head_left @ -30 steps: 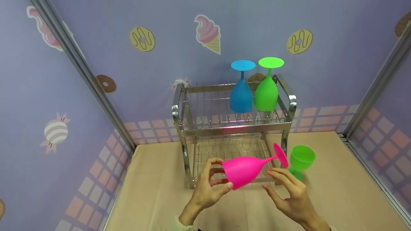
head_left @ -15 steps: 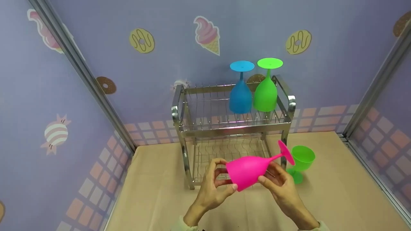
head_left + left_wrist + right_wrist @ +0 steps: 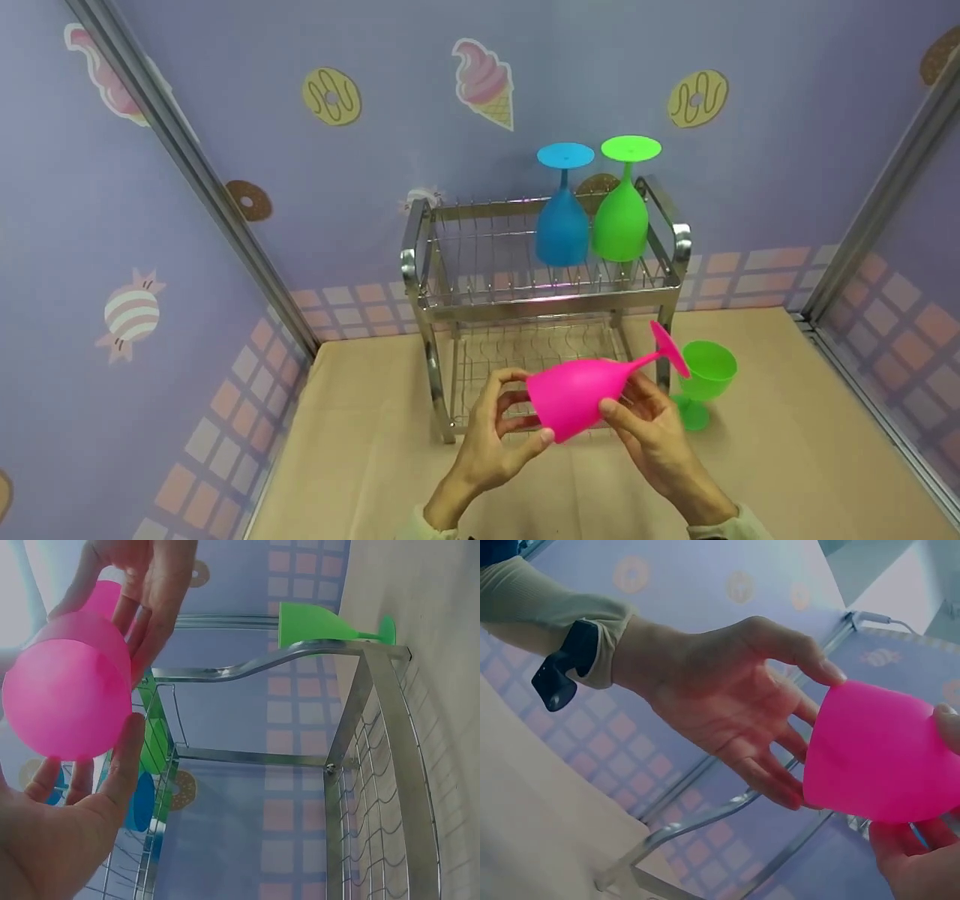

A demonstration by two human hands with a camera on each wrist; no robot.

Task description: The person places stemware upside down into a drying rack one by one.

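Both hands hold a pink plastic wine glass [image 3: 576, 394], tilted on its side with its mouth to the left and its foot up to the right. My left hand [image 3: 491, 446] grips it at the rim, thumb in front and fingers behind. Around the bowl near the stem curls my right hand [image 3: 652, 439], its thumb on the near side. The left wrist view looks at the mouth of the pink bowl [image 3: 67, 697]. Just behind the glass stands a two-tier metal dish rack [image 3: 551, 306].
Upside down on the rack's upper tier, at the right, stand a blue wine glass [image 3: 562, 229] and a green wine glass [image 3: 620, 225]. Another green glass [image 3: 705, 371] stands upright on the beige table [image 3: 360, 465], right of the rack. Patterned walls enclose the sides and back.
My right hand has moved left and taken hold of the pink glass near its stem. The glass has shifted slightly right, while my left hand has kept its grip on the rim.
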